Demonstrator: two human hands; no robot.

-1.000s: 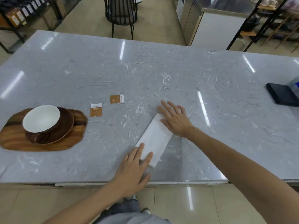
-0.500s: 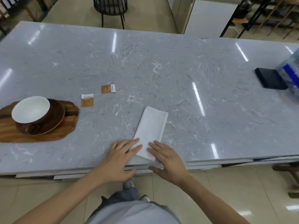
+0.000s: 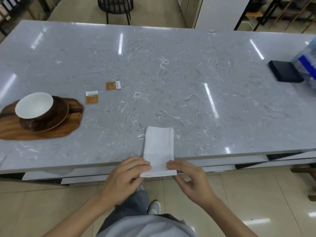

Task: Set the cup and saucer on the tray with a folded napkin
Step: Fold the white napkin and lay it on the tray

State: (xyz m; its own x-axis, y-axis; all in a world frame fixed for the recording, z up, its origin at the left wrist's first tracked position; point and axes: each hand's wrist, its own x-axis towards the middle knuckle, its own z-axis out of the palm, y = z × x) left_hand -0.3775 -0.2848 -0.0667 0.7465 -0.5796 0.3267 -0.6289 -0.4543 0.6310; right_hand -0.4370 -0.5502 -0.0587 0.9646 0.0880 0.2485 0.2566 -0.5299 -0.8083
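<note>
A white folded napkin (image 3: 159, 147) lies lengthwise at the near edge of the grey marble table (image 3: 171, 74), its near end hanging past the edge. My left hand (image 3: 127, 175) pinches the near left corner and my right hand (image 3: 189, 177) pinches the near right corner. At the far left a brown cup with a white inside (image 3: 35, 106) sits on a brown saucer (image 3: 59, 117), which rests on a wooden tray (image 3: 65, 130).
Two small orange-and-white sachets (image 3: 92, 97) (image 3: 112, 85) lie right of the tray. A black box (image 3: 284, 73) and a clear blue-labelled container (image 3: 307, 65) sit at the far right. A black chair (image 3: 116, 7) stands beyond the table.
Both hands slid toward me along the napkin, from pressing it flat to pinching its near corners. The napkin turned straight and now overhangs the table edge.
</note>
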